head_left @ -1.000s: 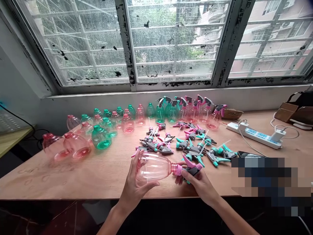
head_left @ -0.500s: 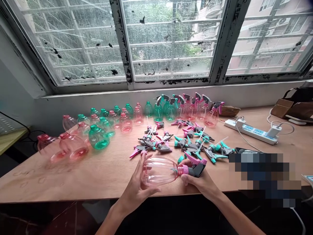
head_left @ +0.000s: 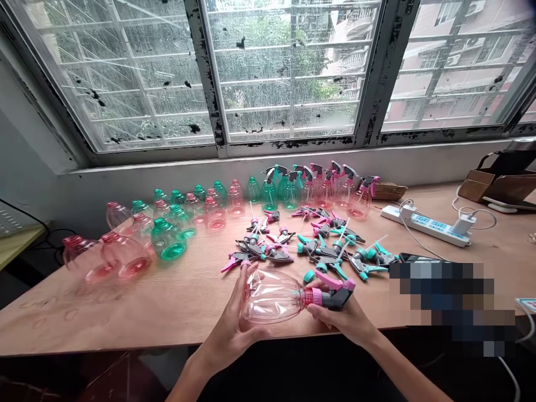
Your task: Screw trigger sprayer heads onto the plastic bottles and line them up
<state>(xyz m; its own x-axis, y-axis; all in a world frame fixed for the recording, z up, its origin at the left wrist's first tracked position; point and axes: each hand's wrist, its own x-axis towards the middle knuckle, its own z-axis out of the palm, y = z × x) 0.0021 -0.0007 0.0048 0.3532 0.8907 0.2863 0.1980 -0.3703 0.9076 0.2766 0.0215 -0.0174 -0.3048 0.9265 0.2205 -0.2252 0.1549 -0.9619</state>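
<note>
A clear pink spray bottle [head_left: 272, 296] lies sideways in the air over the table's front edge, its base to the left. My left hand [head_left: 234, 318] is closed around the base end. At the neck, my right hand [head_left: 343, 318] grips the pink collar of the trigger spray head [head_left: 337, 293], which sits on the bottle's mouth. The head is dark grey with a pink trigger. Just beyond my hands lie loose pink-and-grey spray heads [head_left: 262, 248] and teal-and-grey spray heads [head_left: 330, 254], some with thin tubes sticking up.
Open pink bottles [head_left: 125, 257] and green bottles [head_left: 167, 240] stand at the left. Bottles with spray heads [head_left: 324, 192] line the back under the window. A white power strip [head_left: 427, 223] with cables and a brown bag [head_left: 498, 178] are at the right.
The bottle has rolled slightly in my hands, and the spray head's trigger has turned a little with it. My right-hand fingers have shifted at the collar. The view has moved slightly.
</note>
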